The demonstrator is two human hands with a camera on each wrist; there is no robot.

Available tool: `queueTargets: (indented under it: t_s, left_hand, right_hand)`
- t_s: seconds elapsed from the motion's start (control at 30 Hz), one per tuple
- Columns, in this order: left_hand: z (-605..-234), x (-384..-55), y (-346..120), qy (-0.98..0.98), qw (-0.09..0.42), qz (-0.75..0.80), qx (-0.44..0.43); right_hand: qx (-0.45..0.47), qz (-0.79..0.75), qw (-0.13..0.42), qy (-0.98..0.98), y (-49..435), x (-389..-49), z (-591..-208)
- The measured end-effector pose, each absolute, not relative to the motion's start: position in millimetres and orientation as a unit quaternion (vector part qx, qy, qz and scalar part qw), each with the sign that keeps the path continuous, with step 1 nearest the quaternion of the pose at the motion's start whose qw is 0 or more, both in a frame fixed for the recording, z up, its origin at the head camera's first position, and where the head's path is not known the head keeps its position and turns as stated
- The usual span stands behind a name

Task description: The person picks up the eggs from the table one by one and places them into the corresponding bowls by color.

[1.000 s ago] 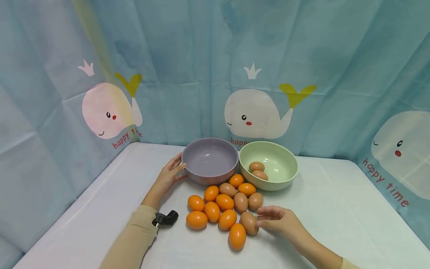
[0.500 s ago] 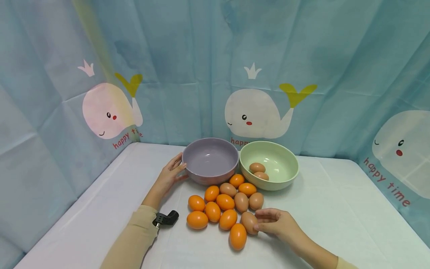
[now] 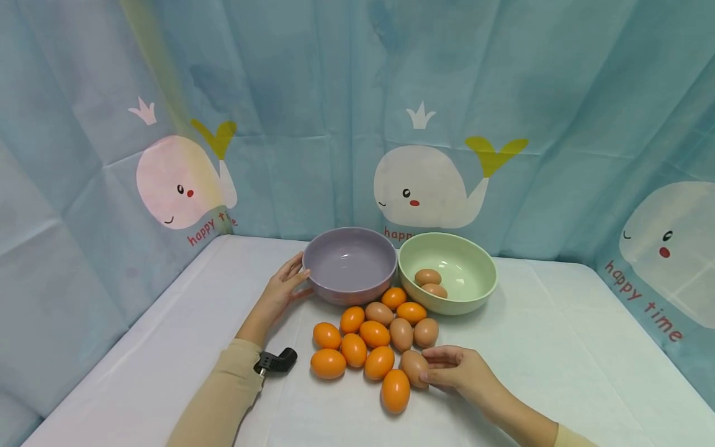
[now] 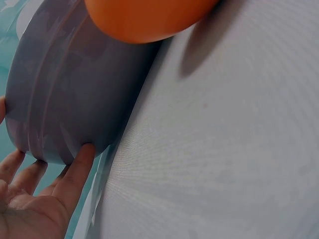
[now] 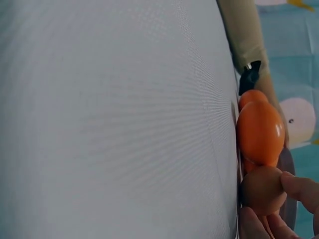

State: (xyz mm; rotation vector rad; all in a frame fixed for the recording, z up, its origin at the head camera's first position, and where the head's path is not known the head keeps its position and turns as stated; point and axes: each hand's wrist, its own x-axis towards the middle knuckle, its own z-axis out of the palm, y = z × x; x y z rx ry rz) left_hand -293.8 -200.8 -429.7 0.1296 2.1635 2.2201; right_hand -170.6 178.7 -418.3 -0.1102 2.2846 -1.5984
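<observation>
My right hand (image 3: 460, 372) pinches a brown egg (image 3: 412, 367) at the near right of the egg group. In the right wrist view, thumb and fingers (image 5: 299, 188) lie on opposite sides of that brown egg (image 5: 263, 189). My left hand (image 3: 281, 287) rests against the left side of a purple bowl (image 3: 349, 264). Its fairly straight fingers (image 4: 77, 172) touch the bowl's outer wall (image 4: 75, 94) in the left wrist view. Beside the purple bowl stands a green bowl (image 3: 469, 273) with two brown eggs (image 3: 427, 277) in it.
Several orange eggs (image 3: 374, 334) and other brown eggs (image 3: 401, 334) lie close together on the white tabletop (image 3: 547, 323) before the bowls. One orange egg (image 3: 395, 391) lies nearest, beside the pinched egg. A blue whale-print curtain (image 3: 313, 124) hangs behind and at both sides.
My right hand has moved slightly left, and its thumb and fingers have come round the brown egg. The left hand stays at the purple bowl.
</observation>
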Motion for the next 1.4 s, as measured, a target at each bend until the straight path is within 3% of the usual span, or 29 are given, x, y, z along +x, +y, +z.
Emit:
queueTargets:
  t_s: [0.63,1.0,1.4]
  left_hand:
    - [-428.5,-295.6,-201.2,0.7,0.021,0.712,0.039]
    - [-428.3,-294.1,-200.0,0.696,0.022,0.716,0.045]
    - [-427.7,-292.7,-200.7,0.699,0.024,0.713,0.045]
  right_hand:
    - [-0.024,-0.611,0.199,0.766,181.5,-169.1,-408.6]
    - [-0.031,-0.626,0.146,0.766,186.5,-185.1,-366.8]
    - [-0.04,-0.637,0.091,0.764,195.6,-236.1,-337.7]
